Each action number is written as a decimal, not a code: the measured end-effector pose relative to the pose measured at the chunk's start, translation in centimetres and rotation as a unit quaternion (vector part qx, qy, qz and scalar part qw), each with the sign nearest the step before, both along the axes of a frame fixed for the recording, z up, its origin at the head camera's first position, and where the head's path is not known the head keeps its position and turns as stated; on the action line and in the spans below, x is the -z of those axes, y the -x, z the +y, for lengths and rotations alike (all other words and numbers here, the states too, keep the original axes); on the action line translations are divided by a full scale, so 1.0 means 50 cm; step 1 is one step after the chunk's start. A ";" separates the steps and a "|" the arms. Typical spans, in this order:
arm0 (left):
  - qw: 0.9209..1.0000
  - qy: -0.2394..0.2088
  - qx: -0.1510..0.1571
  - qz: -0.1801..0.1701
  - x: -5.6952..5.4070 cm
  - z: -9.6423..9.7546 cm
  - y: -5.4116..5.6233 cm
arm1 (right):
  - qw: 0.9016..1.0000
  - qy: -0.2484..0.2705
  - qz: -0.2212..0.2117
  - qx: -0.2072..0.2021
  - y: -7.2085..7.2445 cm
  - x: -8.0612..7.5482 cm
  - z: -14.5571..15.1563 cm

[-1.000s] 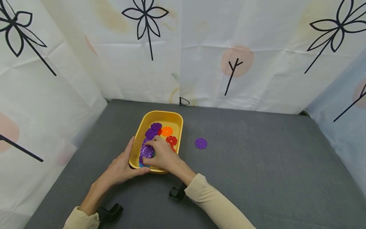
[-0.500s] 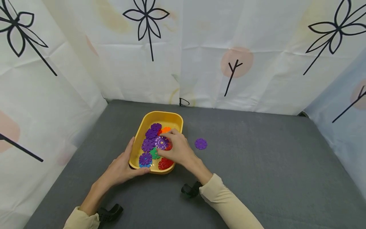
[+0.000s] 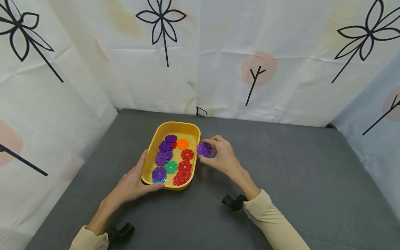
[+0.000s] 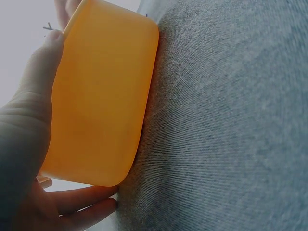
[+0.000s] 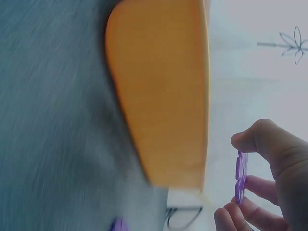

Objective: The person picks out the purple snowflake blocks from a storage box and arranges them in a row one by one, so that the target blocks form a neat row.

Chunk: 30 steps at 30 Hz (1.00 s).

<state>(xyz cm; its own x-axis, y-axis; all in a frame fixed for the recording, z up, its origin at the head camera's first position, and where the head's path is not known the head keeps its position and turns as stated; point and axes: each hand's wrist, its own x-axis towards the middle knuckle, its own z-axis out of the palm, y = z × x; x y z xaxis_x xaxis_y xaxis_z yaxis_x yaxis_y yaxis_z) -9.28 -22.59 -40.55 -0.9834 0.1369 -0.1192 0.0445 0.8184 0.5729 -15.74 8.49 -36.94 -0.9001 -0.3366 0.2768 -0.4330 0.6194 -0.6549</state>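
A yellow plastic tray [image 3: 196, 133] holds purple, red, orange, green and blue flower-shaped discs. My left hand [image 3: 132, 183] grips its near left corner, thumb along the near rim and fingers against the left wall. My right hand [image 3: 223, 156] is just outside the tray's right rim. Between its thumb and fingers it pinches a purple flower-shaped disc [image 3: 204, 149], seen edge-on in the right wrist view. A second purple disc [image 5: 118, 224] lies on the grey table, mostly hidden behind the right hand in the head view.
The grey cloth-covered table [image 3: 297, 166] spreads out to the right of the tray. White printed curtains [image 3: 225, 83] rise along its back and sides. Black wrist-worn devices [image 3: 234, 202] show below both wrists.
My right hand has lifted a purple disc from the tray's left side and carried it right, past the right rim. The left hand has stayed on the tray.
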 end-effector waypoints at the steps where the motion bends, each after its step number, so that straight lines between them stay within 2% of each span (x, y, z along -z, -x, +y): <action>1: 1.000 0.001 0.000 0.000 0.000 0.000 0.000 | 1.000 -0.005 0.002 0.005 0.002 0.001 0.012; 10: 1.000 0.007 -0.003 0.000 0.003 0.001 -0.001 | 0.996 -0.087 -0.020 0.032 0.025 0.026 0.119; 15: 1.000 0.007 -0.003 0.000 0.002 0.000 -0.002 | 0.992 -0.117 -0.030 0.019 0.035 0.048 0.158; 22: 1.000 0.009 -0.003 -0.001 0.000 0.002 0.001 | 0.989 -0.138 -0.051 0.002 0.041 0.067 0.182; 30: 1.000 0.013 -0.007 -0.008 -0.001 0.001 0.002 | 0.985 -0.154 -0.076 -0.008 0.042 0.069 0.186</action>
